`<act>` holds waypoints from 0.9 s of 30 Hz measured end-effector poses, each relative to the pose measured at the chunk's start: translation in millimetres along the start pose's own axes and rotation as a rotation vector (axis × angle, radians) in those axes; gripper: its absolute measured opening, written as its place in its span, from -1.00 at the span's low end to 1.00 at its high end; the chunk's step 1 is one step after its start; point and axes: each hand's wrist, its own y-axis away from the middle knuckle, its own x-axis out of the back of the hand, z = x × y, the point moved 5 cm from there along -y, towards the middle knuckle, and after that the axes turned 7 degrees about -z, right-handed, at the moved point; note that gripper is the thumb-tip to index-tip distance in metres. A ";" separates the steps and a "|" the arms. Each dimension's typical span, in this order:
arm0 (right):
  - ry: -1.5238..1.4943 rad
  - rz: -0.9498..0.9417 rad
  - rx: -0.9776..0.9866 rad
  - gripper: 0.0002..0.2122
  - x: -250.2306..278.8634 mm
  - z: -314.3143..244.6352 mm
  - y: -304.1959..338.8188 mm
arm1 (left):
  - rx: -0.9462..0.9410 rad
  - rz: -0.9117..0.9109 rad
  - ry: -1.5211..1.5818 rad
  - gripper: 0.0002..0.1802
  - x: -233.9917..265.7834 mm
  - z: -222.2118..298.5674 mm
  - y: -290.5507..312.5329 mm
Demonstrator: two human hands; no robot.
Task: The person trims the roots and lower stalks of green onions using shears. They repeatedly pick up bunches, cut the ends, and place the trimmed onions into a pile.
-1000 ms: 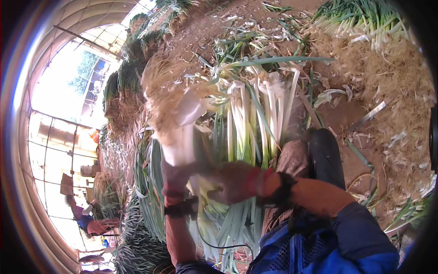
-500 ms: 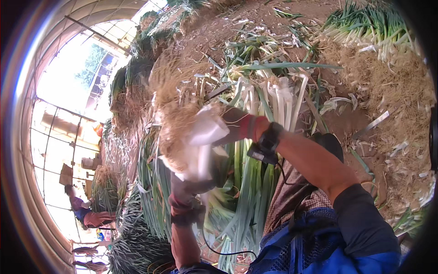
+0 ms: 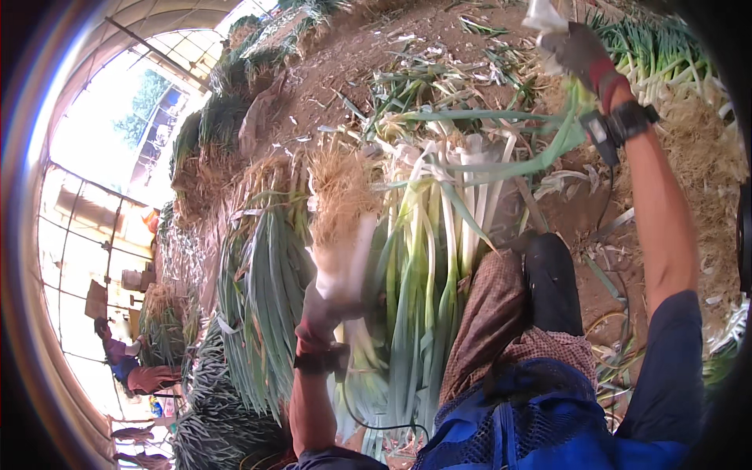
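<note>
In my gloved left hand (image 3: 327,307) is a bunch of green onions (image 3: 338,262), gripped by its white stems. Tan roots (image 3: 341,184) point up and away from me, while the green tops trail below the fist. Out at the far right, my gloved right hand (image 3: 576,56) is closed on stripped onion leaves (image 3: 546,16); a pale piece sticks out past its fingers and a long green leaf (image 3: 540,160) hangs from it. Between my hands lies a row of green onions (image 3: 423,258) with white stems exposed. Motion blurs the held stems slightly.
Unpeeled green onions (image 3: 262,290) are heaped to my left. Leaf scraps (image 3: 423,90) litter the brown soil ahead. Another onion row (image 3: 658,51) with tangled roots (image 3: 697,164) lies at far right. A person (image 3: 133,360) works at far left by the greenhouse wall.
My right hand has swung from beside the bunch to the far right, carrying stripped leaves off. My left hand keeps the bunch, its roots now more upright.
</note>
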 end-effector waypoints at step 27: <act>0.777 -0.126 -0.584 -0.70 178.9 205.5 350.8 | -0.007 -0.122 -0.054 -0.29 -20.9 -4.1 -9.6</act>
